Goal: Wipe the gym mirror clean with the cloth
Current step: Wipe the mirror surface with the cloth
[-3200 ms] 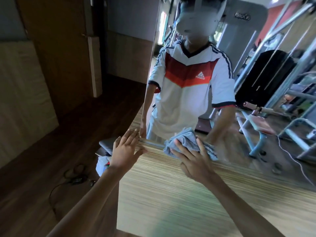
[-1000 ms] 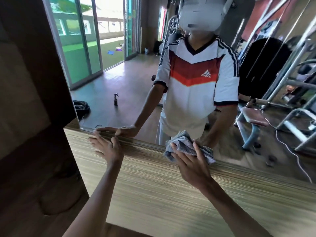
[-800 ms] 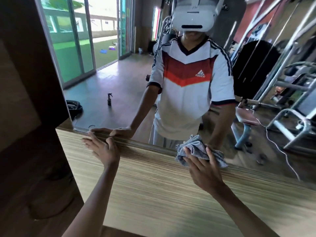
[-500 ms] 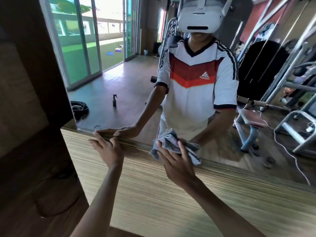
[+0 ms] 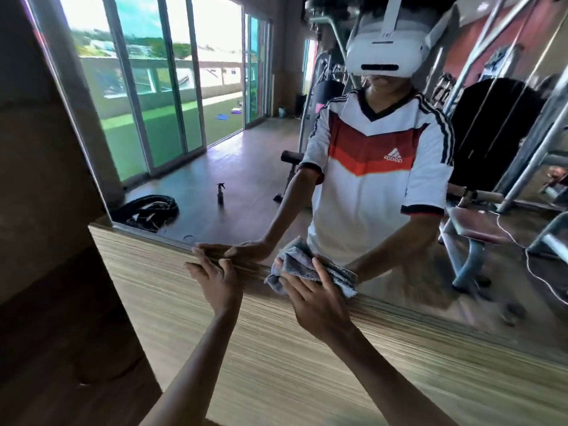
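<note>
– Looking at centre left of the frame, what does the left hand (image 5: 219,281) do?
– Fingers straight and apart, it rests flat on the bottom edge of the mirror (image 5: 246,167).
– And right of it?
– The right hand (image 5: 318,302), fingers spread, presses the crumpled grey cloth (image 5: 302,262) against the glass, just above the wooden panel (image 5: 276,364)

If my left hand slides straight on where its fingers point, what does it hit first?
Likely the bottom edge of the large glass gym mirror, just beyond the left hand; depth is unclear.
</note>
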Tool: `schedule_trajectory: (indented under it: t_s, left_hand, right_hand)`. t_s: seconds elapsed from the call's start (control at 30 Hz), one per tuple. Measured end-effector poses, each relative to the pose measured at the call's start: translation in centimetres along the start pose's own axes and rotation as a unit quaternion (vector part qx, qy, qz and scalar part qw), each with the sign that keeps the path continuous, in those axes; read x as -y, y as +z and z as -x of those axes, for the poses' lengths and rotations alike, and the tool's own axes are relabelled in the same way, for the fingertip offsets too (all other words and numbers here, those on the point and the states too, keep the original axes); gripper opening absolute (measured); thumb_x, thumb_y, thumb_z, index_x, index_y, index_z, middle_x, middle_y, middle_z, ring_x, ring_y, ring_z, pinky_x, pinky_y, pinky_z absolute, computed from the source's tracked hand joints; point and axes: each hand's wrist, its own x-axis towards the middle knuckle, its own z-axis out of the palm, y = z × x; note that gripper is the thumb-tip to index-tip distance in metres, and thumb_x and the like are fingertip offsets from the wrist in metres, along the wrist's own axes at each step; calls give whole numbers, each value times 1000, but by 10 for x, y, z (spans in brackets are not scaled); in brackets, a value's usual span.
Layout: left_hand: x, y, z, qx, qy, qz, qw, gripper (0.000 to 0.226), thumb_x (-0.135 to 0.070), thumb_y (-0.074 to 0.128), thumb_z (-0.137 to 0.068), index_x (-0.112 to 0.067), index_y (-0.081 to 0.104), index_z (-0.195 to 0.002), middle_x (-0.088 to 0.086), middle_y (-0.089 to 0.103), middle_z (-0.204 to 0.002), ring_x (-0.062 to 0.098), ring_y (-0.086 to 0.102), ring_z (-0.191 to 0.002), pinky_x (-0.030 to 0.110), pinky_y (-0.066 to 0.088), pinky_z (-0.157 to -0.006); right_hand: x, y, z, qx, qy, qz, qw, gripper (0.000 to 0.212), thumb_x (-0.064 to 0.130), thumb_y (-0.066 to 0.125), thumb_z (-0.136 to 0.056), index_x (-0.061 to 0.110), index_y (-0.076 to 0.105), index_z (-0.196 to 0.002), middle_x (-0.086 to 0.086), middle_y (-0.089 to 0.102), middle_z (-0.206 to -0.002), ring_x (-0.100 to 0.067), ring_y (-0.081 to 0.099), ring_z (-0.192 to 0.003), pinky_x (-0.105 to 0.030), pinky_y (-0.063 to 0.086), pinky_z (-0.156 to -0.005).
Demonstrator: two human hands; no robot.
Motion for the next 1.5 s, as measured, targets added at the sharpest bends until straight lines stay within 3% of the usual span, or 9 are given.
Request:
schedule_trajectory:
  t_s: [0.07, 0.17, 0.27, 0.37, 0.53, 0.9, 1.1, 1.3, 1.5]
  left_hand:
    - [10, 10, 1, -36, 85, -66, 994, 51, -21, 24, -99, 15, 52, -122, 37, 15, -156, 70, 16, -136, 65, 5, -118]
    - [-7, 20, 31, -40, 43, -73, 996, 74, -46, 23, -94, 1, 32, -150, 25, 10, -165, 48, 11, -151, 53, 7, -123]
    - [-1, 36, 46, 5, 93, -58, 994, 34, -12, 37, -97, 6, 62, -111, 47, 18, -151, 74, 20, -132, 77, 24, -104]
    - [-7, 52, 60, -3, -12, -35, 999, 45, -15, 32, -106, 2, 40, -147, 29, -4, -164, 51, -2, -150, 52, 10, -123]
    - [-23, 68, 87, 44, -62, 3, 997, 105, -67, 22, -72, -6, 25, -158, 18, -15, -166, 25, -13, -153, 17, -13, -112]
    - [-36, 82, 116, 31, -88, 32, 995, 81, -31, 48, -104, -1, -5, -157, 24, -12, -164, 31, -12, -154, 38, -3, -125]
    - [-18, 80, 106, 56, 27, -188, 980, 38, -4, 31, -105, -4, 58, -132, 48, -11, -152, 57, -14, -146, 53, -1, -120]
    - [-30, 79, 106, 23, -13, -208, 978, 66, -33, 22, -102, 9, 20, -153, 26, -10, -164, 42, -3, -151, 58, 19, -117]
    - [-46, 77, 124, -12, -19, -160, 987, 67, -24, 35, -104, -11, 0, -160, 22, -10, -166, 30, -9, -155, 56, -1, -121]
  right_hand:
    - [-19, -6, 24, -2, 8, 9, 1000, 42, 7, 56, -82, 14, 69, -121, 2, 65, -132, -16, 63, -117, -50, 15, -123]
    - [-48, -19, 63, 5, 9, 27, 1000, 45, 6, 55, -82, 14, 67, -125, 2, 61, -137, -18, 61, -119, -52, 18, -122]
    - [-70, -32, 95, 23, 17, 32, 999, 47, 6, 49, -83, 13, 67, -126, 1, 61, -138, -18, 62, -119, -53, 17, -121]
    - [-91, -47, 124, 12, 29, 41, 999, 48, 6, 49, -84, 12, 65, -128, 0, 57, -143, -18, 62, -119, -52, 18, -121]
    - [-117, -62, 164, 1, 30, 98, 995, 63, 7, 66, -75, 11, 56, -137, -3, 40, -155, -20, 46, -134, -53, 16, -122]
    - [-106, -63, 158, 13, 65, 77, 995, 60, 12, 68, -73, 12, 62, -133, -4, 40, -155, -20, 45, -134, -56, 14, -121]
    - [-53, -39, 69, 18, -5, 31, 999, 49, 14, 54, -86, 12, 61, -134, -5, 50, -149, -20, 46, -137, -53, 12, -123]
    - [-65, -36, 83, 42, -4, 30, 999, 47, 10, 32, -99, 14, 60, -135, -1, 52, -147, -15, 51, -132, -49, 15, -123]
    - [-143, -75, 204, -38, 68, 76, 994, 54, 14, 52, -83, 15, 59, -137, -2, 47, -151, -18, 49, -135, -50, 26, -118]
